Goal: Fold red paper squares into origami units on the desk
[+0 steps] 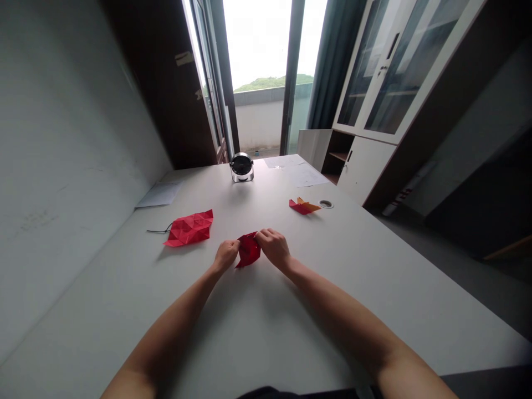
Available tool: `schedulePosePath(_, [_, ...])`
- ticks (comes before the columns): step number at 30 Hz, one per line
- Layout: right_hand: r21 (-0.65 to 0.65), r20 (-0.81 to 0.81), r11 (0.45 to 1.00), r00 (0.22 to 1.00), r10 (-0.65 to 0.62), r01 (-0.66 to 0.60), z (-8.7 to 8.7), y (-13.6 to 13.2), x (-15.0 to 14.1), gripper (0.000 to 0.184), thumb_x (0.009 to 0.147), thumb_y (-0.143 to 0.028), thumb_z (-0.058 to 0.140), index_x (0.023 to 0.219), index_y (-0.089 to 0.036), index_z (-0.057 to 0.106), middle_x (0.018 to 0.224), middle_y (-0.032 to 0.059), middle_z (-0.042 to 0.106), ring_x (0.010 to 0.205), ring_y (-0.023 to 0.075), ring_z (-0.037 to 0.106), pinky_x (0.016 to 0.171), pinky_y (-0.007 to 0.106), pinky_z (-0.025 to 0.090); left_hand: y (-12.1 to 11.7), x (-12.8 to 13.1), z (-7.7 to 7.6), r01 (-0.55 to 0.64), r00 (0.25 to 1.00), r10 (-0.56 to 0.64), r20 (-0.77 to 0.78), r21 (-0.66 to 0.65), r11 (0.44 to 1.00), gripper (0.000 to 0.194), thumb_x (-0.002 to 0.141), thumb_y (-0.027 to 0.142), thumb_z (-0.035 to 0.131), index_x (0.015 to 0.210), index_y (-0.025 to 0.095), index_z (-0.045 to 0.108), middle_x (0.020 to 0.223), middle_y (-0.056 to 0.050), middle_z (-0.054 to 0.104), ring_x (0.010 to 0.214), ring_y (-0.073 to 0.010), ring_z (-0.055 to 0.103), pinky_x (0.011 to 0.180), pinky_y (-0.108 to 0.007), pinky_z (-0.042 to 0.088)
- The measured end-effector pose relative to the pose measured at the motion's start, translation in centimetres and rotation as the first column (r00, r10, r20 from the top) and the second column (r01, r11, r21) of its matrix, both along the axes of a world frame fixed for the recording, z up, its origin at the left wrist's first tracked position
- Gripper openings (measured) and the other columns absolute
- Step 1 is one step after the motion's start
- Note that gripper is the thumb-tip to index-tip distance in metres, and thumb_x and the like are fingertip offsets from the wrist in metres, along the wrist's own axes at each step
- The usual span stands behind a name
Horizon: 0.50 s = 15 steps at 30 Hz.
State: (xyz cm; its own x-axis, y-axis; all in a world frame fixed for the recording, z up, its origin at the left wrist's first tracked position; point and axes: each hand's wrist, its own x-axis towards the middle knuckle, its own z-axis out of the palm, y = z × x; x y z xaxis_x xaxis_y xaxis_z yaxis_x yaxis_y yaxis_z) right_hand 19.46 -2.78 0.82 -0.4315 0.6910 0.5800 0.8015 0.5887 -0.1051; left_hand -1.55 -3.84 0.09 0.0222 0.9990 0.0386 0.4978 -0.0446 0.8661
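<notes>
Between my two hands is a piece of folded red paper (pixel 249 250), curved, with a pointed corner hanging down at its lower left. My left hand (pixel 227 254) is closed on the paper's left edge. On the upper right edge, my right hand (pixel 272 244) pinches it with bent fingers. The fingertips are partly hidden behind the paper and knuckles. Left of my hands lies a creased red paper sheet (pixel 190 228) with a dark cord (pixel 160 230) at its left end. To the right sits a small red and orange folded paper piece (pixel 304 206).
A roll of tape (pixel 326 204) lies near the table's right edge. Farther back stands a round black device on a metal stand (pixel 241 167). Paper sheets (pixel 307 176) lie at the far right, another sheet (pixel 159 194) by the left wall. The white table (pixel 257 343) extends beneath my arms.
</notes>
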Motion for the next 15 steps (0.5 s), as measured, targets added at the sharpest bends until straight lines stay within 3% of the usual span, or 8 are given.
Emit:
schedulePosePath(4, [-0.050,-0.001,0.993,0.995,0.103,-0.103,-0.3,0.4,0.2,0.020,0.100,-0.022,0.051,0.087,-0.021,0.066,0.081,0.0045,0.067,0.075,0.0166,0.054,0.069,0.027,0.036,0.2,-0.2,0.2,-0.034,0.943,0.071,0.325,-0.117,0.993,0.033,0.078,0.040,0.053,0.053,0.018,0.048,0.049,0.002,0.046,0.047,-0.0107,0.038,0.048,-0.024,0.025])
schedulePosePath(7, [-0.112,-0.132,0.984,0.984,0.123,-0.139,-0.8,0.6,0.4,0.022,0.101,-0.026,0.049,0.091,-0.022,0.068,0.082,0.0038,0.068,0.077,0.0158,0.057,0.069,0.025,0.038,0.1,-0.1,0.5,0.004,0.854,0.093,0.511,-0.186,0.983,0.030,0.076,0.041,0.059,0.058,0.018,0.050,0.051,0.002,0.048,0.047,-0.0098,0.038,0.047,-0.023,0.028])
schedulePosePath(12, [-0.207,-0.365,0.953,0.922,0.132,-0.219,-1.5,1.1,0.4,0.020,0.099,-0.029,0.051,0.092,-0.023,0.068,0.087,0.0023,0.070,0.074,0.0146,0.059,0.069,0.024,0.040,0.1,-0.1,0.8,0.038,0.804,0.077,0.590,-0.181,0.983,0.029,0.075,0.041,0.064,0.062,0.016,0.055,0.055,0.001,0.054,0.050,-0.0100,0.044,0.050,-0.022,0.035])
schedulePosePath(15, [-0.212,-0.409,0.950,0.904,0.127,-0.230,-1.5,1.2,0.4,0.019,0.098,-0.029,0.052,0.093,-0.023,0.069,0.088,0.0027,0.070,0.074,0.0149,0.060,0.069,0.025,0.041,0.3,-0.3,0.7,0.044,0.776,0.071,0.627,-0.166,0.985,0.028,0.075,0.039,0.066,0.063,0.016,0.057,0.056,0.001,0.055,0.051,-0.0100,0.045,0.050,-0.021,0.035])
